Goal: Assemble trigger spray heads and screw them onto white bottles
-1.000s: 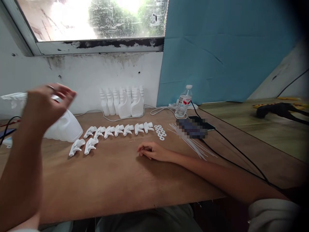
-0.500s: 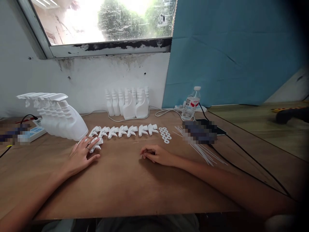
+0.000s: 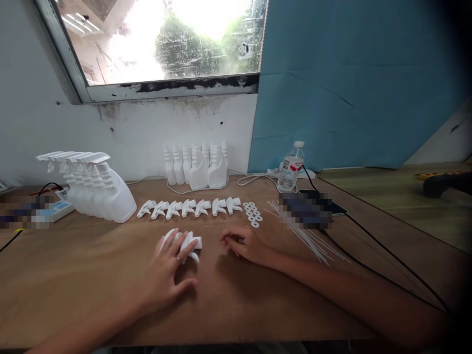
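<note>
Covering trigger heads in front of trigger-head row: left hand, spread. Right hand near row's right end, curled; grip unclear. Headed bottles left of row, seemingly done; bare bottles behind, seemingly pending.

Left hand on spray heads

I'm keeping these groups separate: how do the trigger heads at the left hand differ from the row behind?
The near trigger heads are partly covered by the left hand; the back row is uncovered.
The near trigger heads lie closer to the front edge of the table than the back row does.
The back row plainly shows seven; the near trigger heads' number is partly hidden.
Both groups are white.
</note>
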Tool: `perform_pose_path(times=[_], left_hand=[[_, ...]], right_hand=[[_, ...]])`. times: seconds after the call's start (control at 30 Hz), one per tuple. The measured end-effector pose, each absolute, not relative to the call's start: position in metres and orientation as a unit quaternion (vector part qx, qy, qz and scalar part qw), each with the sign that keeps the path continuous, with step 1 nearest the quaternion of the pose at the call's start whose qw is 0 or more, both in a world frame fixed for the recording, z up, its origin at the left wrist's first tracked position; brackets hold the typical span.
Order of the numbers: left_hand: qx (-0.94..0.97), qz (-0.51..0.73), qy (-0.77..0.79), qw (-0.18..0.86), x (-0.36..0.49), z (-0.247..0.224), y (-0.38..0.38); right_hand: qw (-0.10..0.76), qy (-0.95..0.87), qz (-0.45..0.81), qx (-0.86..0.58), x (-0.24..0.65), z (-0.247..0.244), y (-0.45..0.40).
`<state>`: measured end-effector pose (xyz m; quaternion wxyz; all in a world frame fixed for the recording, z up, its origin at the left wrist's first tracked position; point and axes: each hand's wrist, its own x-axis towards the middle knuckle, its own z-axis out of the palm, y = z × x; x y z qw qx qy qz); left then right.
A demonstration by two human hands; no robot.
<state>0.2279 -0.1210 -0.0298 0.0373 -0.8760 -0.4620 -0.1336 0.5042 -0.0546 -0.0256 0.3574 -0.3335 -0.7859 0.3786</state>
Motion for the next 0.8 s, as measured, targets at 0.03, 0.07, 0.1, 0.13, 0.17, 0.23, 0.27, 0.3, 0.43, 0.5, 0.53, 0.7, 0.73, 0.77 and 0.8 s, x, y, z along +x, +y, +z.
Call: perform_pose_path(times=[0.03, 0.07, 0.1, 0.13, 0.17, 0.23, 0.27, 0.3, 0.43, 0.5, 0.53, 0.7, 0.73, 0.77, 0.8], left_hand=[[-0.881, -0.135, -0.452, 0.029, 0.241, -0.029, -0.119], [-0.885, -0.14, -0.443, 0.022, 0.255, -0.028, -0.116], [-0.888, -0.144, -0.437, 0.015, 0.268, -0.028, -0.112], [-0.891, -0.146, -0.431, 0.007, 0.281, -0.028, -0.107], [-0.893, -0.147, -0.426, -0.001, 0.294, -0.029, -0.102], [-0.894, -0.149, -0.422, -0.015, 0.319, -0.031, -0.09], [-0.893, -0.147, -0.424, -0.022, 0.33, -0.033, -0.085], [-0.892, -0.144, -0.427, -0.03, 0.34, -0.034, -0.08], [-0.885, -0.134, -0.443, -0.052, 0.366, -0.034, -0.067], [-0.884, -0.147, -0.442, -0.047, 0.367, -0.031, -0.065], [-0.884, -0.155, -0.44, -0.04, 0.364, -0.028, -0.063], [-0.871, -0.198, -0.448, 0.03, 0.307, 0.0, -0.039], [-0.865, -0.2, -0.459, 0.043, 0.287, 0.006, -0.03], [-0.856, -0.198, -0.475, 0.055, 0.264, 0.01, -0.02], [-0.851, -0.184, -0.489, 0.06, 0.24, 0.014, -0.011]], right_hand=[[0.391, -0.786, 0.339, -0.339, 0.506, -0.026, -0.056], [0.419, -0.786, 0.299, -0.342, 0.508, -0.025, -0.056], [0.441, -0.785, 0.266, -0.345, 0.51, -0.025, -0.056], [0.456, -0.783, 0.242, -0.347, 0.512, -0.025, -0.054], [0.467, -0.781, 0.224, -0.349, 0.515, -0.024, -0.053], [0.48, -0.776, 0.198, -0.357, 0.521, -0.022, -0.048], [0.485, -0.774, 0.185, -0.362, 0.524, -0.021, -0.045], [0.489, -0.772, 0.172, -0.366, 0.527, -0.019, -0.043], [0.486, -0.769, 0.134, -0.393, 0.544, -0.016, -0.036], [0.473, -0.773, 0.132, -0.403, 0.552, -0.016, -0.036], [0.465, -0.777, 0.129, -0.404, 0.555, -0.016, -0.036], [0.435, -0.804, 0.097, -0.394, 0.558, -0.016, -0.042], [0.428, -0.811, 0.094, -0.387, 0.557, -0.017, -0.043], [0.417, -0.821, 0.092, -0.378, 0.556, -0.017, -0.043], [0.403, -0.833, 0.091, -0.367, 0.555, -0.018, -0.044]])
